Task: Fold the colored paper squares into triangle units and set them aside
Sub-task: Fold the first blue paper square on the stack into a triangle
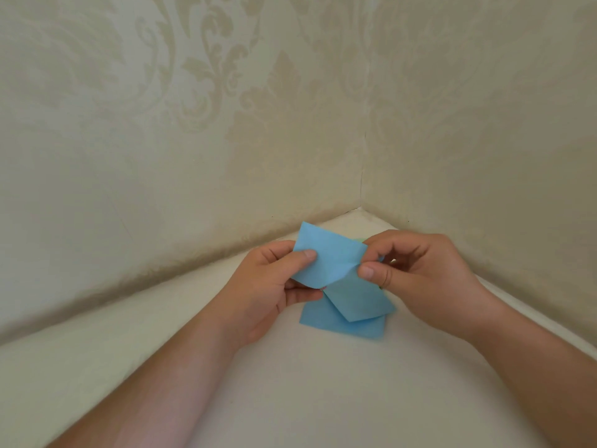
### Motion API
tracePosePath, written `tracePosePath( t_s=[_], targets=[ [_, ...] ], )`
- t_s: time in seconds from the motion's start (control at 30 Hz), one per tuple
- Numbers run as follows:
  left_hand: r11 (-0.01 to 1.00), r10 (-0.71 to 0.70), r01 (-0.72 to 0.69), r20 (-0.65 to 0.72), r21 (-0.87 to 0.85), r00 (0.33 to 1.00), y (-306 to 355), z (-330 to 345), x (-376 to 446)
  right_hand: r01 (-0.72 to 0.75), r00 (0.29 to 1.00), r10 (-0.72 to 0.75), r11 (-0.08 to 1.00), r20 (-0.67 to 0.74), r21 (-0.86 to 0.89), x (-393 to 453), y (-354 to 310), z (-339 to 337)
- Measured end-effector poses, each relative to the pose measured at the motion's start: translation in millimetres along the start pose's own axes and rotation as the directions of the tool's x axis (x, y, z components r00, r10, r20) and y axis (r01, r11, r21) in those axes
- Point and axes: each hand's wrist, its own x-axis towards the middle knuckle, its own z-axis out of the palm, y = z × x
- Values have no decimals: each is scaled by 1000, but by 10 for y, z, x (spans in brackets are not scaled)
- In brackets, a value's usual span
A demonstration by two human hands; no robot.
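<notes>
I hold a light blue paper square [329, 253] up above the white table, between both hands. My left hand [274, 286] pinches its left edge with the thumb on top. My right hand [416, 270] pinches its right side at a crease with thumb and forefinger. Below it, more blue paper [352, 315] lies flat on the table, at least two overlapping sheets. A sliver of green paper [361, 239] shows behind my right fingers; the rest of it is hidden.
The white table [290, 383] runs into a corner formed by two walls with pale patterned wallpaper [226, 124]. The paper lies close to that corner.
</notes>
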Motion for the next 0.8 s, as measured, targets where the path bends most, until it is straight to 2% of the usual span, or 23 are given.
tracePosePath(
  t_s=[0.2,0.4,0.53,0.8],
  targets=[
    [997,39,-40,26,60,999,3,21,-26,-104,994,105,990,-1,92,7,-54,21],
    [993,70,-79,103,87,992,-14,50,-54,-148,975,173,975,-142,167,48,-38,23],
    [986,66,-87,152,140,986,-52,54,-66,-165,966,196,969,-170,183,68,-6,23],
    [904,304,-309,65,296,950,-52,117,-106,-201,968,216,972,-130,123,53,-51,59]
  ],
)
